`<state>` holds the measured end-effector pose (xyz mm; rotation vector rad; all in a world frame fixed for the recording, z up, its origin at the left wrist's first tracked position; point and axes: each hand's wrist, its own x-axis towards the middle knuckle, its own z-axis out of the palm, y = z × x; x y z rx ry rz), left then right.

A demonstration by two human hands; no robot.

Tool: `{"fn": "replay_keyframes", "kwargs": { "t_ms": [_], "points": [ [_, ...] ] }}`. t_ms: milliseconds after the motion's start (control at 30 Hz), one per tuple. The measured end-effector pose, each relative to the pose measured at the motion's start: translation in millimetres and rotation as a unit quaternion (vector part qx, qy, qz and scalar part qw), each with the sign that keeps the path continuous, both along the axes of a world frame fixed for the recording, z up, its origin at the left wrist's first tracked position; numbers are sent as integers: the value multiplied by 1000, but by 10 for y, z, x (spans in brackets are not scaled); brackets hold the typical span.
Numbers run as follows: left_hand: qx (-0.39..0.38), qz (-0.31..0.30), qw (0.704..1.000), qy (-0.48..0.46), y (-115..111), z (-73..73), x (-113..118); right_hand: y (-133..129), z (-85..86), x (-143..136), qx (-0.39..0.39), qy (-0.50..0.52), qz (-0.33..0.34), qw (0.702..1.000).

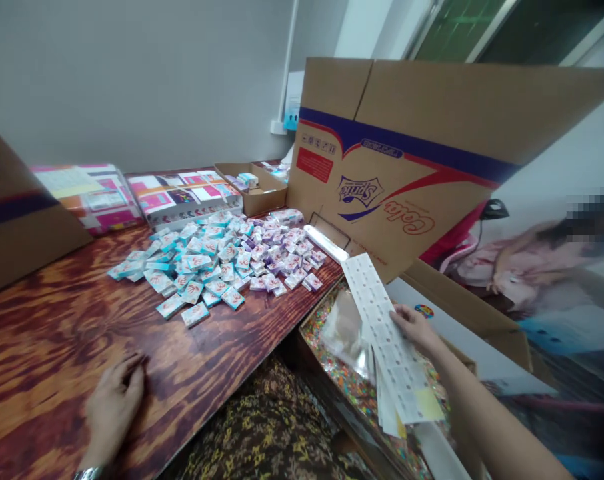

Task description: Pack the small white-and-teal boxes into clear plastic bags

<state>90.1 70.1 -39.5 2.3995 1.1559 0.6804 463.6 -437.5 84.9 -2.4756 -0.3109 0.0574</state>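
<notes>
My right hand [413, 327] pinches the edge of a long white strip of printed labels [377, 307], thumb on top. The strip hangs over an open carton of multicoloured confetti-like bits [327, 363], with more white strips beneath it. Clear plastic bags [349, 327] lie in that carton beside the strip. On the wooden table [192, 373], my left hand [116, 400] rests loosely with relaxed fingers and nothing visible in it. Beyond it spreads a heap of small boxes with a red hand print, turquoise-edged boxes [197, 260] to the left and purple-edged boxes [287, 257] to the right.
A tall cardboard box [402, 160] stands open behind the heap. Patterned packages [187, 193] and a shallow carton [262, 197] line the wall. Another cardboard piece [17, 220] is at far left. To the right sits another person [517, 263].
</notes>
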Motion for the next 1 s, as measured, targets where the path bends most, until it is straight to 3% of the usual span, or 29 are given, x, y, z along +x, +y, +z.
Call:
{"fn": "replay_keyframes", "kwargs": {
  "t_ms": [67, 167, 233, 267, 333, 400, 467, 533, 600, 667, 800, 900, 1000],
  "points": [
    [-24, -3, 999, -31, 2, 25, 27, 309, 283, -13, 36, 20, 51, 998],
    [-114, 10, 988, -101, -42, 121, 98, 986, 702, -124, 140, 96, 154, 973],
    [-237, 30, 956, -172, -131, 221, 129, 1538, 907, -275, 148, 126, 250, 948],
    [-317, 29, 923, -217, -193, 278, 130, 1830, 973, -372, 150, 145, 304, 929],
    [-356, 31, 901, -247, -337, 401, 104, 2429, 1025, -593, 129, 175, 412, 885],
    [-389, 32, 876, -284, -485, 542, 47, 3035, 981, -849, 87, 177, 513, 835],
    [-511, -53, 756, -405, -611, 697, -27, 3628, 868, -1148, 49, 145, 605, 782],
    [-534, -80, 676, -502, -690, 841, -117, 4168, 721, -1493, 33, 106, 681, 724],
    [-525, -29, 640, -560, -704, 929, -227, 4617, 574, -1867, 26, 77, 736, 672],
    [-505, 70, 619, -598, -649, 931, -360, 4948, 452, -2242, 19, 28, 765, 643],
    [-433, 255, 535, -680, -414, 761, -696, 5239, 271, -2893, 0, -135, 769, 625],
    [-370, 338, 467, -728, -212, 638, -964, 5249, 87, -3221, -36, -186, 807, 559],
    [-351, 381, 444, -731, -90, 586, -1140, 5257, -187, -3392, -66, -197, 829, 519]
  ]
}}
